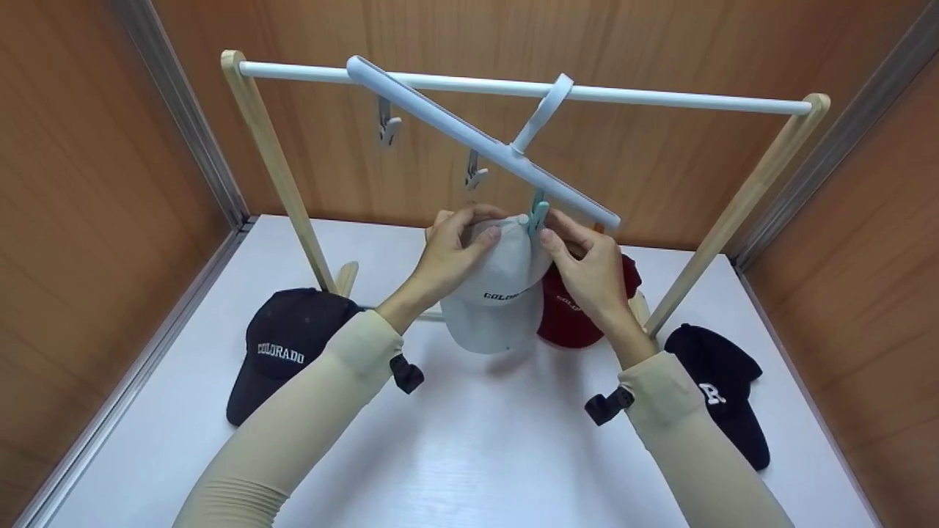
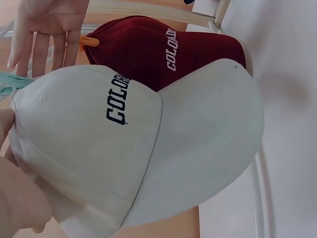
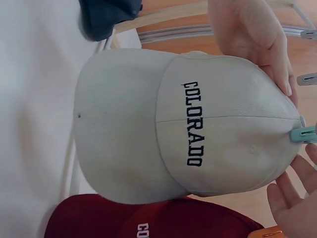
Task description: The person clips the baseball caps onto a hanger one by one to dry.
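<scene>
A white baseball cap (image 1: 493,323) lettered COLORADO hangs by its crown from a teal clip (image 1: 539,217) on a light blue hanger (image 1: 469,136). My left hand (image 1: 455,248) holds the crown's left side, thumb in front and fingers partly hidden behind. On the other side, my right hand (image 1: 596,275) is beside the teal clip and the crown. Its fingers (image 2: 58,47) look extended and loose in the left wrist view, with nothing gripped. Behind the white cap, a dark red cap (image 3: 99,218) hangs from an orange clip (image 3: 265,232).
The hanger hooks over a white rail (image 1: 682,99) between wooden uprights, angled across it. Two grey clips, one at the far left (image 1: 389,125) and another nearer the middle (image 1: 475,172), hang below. A dark COLORADO cap (image 1: 293,337) and a navy R cap (image 1: 715,389) lie on the white table (image 1: 469,469).
</scene>
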### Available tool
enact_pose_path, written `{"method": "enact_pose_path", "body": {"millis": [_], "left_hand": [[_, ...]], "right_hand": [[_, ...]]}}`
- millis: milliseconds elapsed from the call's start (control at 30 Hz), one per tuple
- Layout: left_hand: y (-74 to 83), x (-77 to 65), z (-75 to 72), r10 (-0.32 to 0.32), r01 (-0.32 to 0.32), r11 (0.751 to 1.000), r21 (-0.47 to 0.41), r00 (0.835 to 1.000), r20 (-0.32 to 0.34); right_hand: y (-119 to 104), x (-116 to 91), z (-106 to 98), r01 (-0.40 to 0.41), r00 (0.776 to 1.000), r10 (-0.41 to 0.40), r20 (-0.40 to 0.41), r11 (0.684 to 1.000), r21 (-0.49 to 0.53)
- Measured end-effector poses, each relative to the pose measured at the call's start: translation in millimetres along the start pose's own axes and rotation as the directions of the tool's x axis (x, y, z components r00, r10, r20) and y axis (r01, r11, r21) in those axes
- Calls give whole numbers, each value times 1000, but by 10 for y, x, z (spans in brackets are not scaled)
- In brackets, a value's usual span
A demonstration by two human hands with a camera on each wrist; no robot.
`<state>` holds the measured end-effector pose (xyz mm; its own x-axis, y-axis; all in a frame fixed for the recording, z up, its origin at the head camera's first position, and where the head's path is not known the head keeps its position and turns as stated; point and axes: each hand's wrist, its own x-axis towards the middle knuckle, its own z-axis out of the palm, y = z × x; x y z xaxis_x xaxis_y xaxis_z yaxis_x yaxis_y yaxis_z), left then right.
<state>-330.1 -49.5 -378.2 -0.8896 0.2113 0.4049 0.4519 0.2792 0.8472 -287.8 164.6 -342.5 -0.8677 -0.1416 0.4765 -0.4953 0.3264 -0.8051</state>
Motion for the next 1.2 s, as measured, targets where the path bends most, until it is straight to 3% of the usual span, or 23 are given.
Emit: {"method": "enact_pose_path", "body": {"millis": [100, 233, 433, 867, 1200], "left_hand": [[-1, -21, -32, -16, 16, 1000, 27, 1000, 3], [-37, -51, -96, 8, -8, 996, 91, 1000, -7], [-79, -108, -192, 46, -41, 986, 160, 998, -30], [-143, -315, -323, 154, -141, 949, 282, 988, -26], [-200, -445, -445, 157, -147, 924, 353, 988, 0]], "right_hand": [[10, -56, 4, 51, 999, -51, -5, 997, -61], [16, -111, 13, 111, 994, -112, -1, 987, -117], [366, -92, -23, 178, 984, -174, 41, 967, -180], [519, -197, -103, 159, 985, -140, 105, 965, -207], [605, -275, -149, 182, 980, -157, 124, 956, -230]]}}
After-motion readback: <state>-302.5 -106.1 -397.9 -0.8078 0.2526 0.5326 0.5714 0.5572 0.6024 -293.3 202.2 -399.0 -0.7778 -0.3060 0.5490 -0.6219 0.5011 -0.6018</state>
